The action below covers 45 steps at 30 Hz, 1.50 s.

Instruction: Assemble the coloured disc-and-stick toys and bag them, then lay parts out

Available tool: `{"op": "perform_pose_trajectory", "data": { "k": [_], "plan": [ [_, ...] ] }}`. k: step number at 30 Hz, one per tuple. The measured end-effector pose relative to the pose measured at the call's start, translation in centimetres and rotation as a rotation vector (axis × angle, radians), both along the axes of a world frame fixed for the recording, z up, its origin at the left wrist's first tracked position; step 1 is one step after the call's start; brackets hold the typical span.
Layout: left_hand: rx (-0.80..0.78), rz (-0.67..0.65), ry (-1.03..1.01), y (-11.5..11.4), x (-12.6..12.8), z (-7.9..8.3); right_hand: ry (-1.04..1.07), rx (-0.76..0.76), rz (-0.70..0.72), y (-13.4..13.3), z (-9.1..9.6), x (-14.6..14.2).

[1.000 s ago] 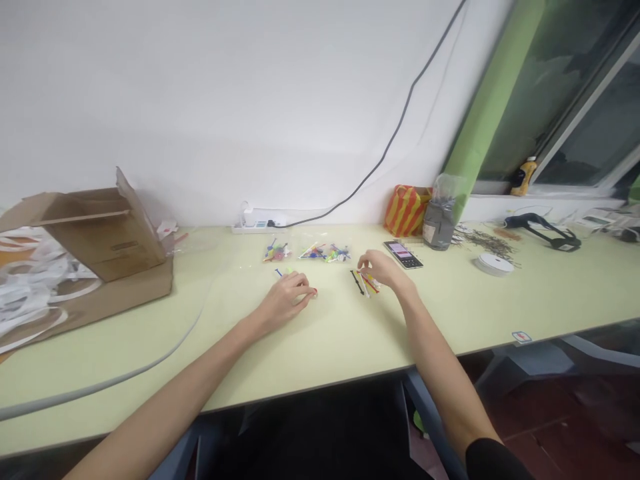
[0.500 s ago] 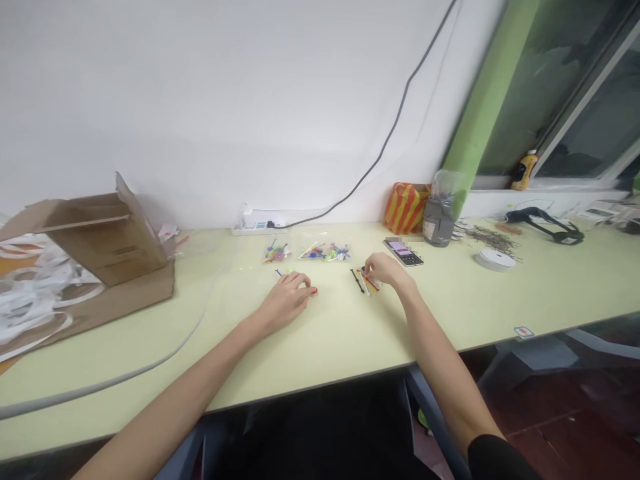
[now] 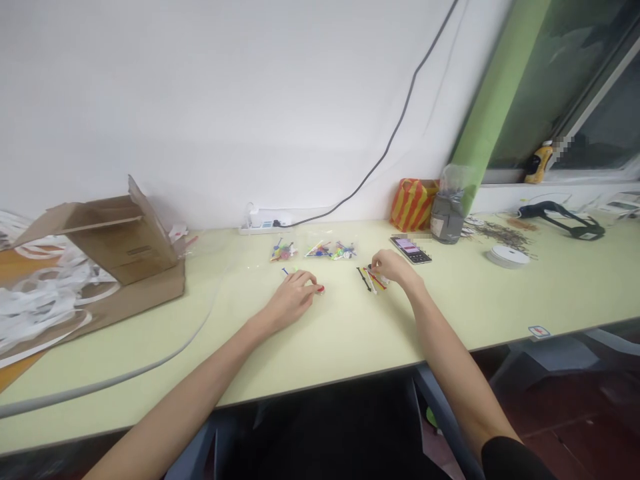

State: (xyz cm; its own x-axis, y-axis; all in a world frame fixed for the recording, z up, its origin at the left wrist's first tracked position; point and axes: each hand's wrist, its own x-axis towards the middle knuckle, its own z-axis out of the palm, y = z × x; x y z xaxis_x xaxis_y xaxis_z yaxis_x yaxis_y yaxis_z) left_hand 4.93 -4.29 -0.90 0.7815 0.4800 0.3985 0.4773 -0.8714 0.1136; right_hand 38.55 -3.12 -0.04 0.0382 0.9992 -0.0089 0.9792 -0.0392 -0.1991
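As I view it from the remote station, the left hand (image 3: 295, 297) pinches a small red piece (image 3: 321, 289) between thumb and fingertip just above the surface (image 3: 325, 353), a light grip that presumably suits something so small. The right hand (image 3: 393, 268) bends over the upper ends of the sticks, fingertips drawn together; I cannot tell whether they grasp anything. Beneath and beside it lie a black stick (image 3: 364, 279), a white stick (image 3: 373, 285) and a red stick (image 3: 379, 280), probably kept close for easy picking. The long axes of all three run from far left to near right, the red one slanting most. Beyond the left hand, a blue stick (image 3: 285, 271) points the same way. Bagged coloured pieces (image 3: 344, 251) rest farther back, seemingly grouped to stay apart from the loose ones.
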Motion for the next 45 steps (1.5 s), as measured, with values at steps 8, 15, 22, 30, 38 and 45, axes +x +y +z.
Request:
{"op": "perform_pose_trajectory", "data": {
  "k": [8,15,22,30,38,45],
  "plan": [
    [-0.024,0.004,0.002,0.2,0.0,-0.1,0.028,-0.018,0.04,0.0,-0.1,0.2],
    [-0.043,0.012,0.007,0.1,0.1,0.0,0.055,-0.022,0.062,0.1,-0.2,0.1],
    [-0.032,0.017,0.01,-0.1,0.2,0.3,0.08,-0.032,0.076,0.0,0.0,-0.1],
    [-0.041,0.034,0.001,0.2,0.4,0.4,0.096,-0.036,0.076,0.0,-0.3,-0.6],
    [-0.025,0.021,0.054,0.1,0.9,0.3,0.078,0.048,0.064,-0.3,0.2,-0.9],
    [-0.051,-0.007,0.111,-0.2,0.9,0.5,0.226,0.42,0.09,-0.7,0.9,-1.8]
  ]
}}
